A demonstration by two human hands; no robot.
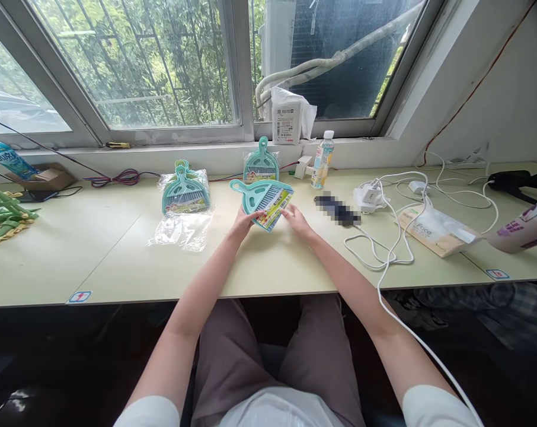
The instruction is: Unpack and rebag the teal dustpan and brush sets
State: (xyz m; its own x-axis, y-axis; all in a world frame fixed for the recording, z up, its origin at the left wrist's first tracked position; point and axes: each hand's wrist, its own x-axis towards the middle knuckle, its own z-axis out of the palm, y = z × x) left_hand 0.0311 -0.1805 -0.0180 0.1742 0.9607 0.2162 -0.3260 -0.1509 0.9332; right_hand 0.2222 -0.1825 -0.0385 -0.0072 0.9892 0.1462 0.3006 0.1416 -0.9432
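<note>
Both hands hold a teal mini dustpan and brush set tilted above the table, its handle pointing to the upper left and a printed label across its front. My left hand grips the lower left edge. At the right edge, the fingers of my right hand close on the label side. Just behind stands another teal dustpan set in clear wrap. To the left lies a stack of similar dustpan sets, with a crumpled clear plastic bag in front of it.
Right of my hands are a drink bottle, a blurred-out phone, a white charger, loose white cables and a tissue pack. One cable hangs over the table's front edge near my right arm. Green stalks lie far left.
</note>
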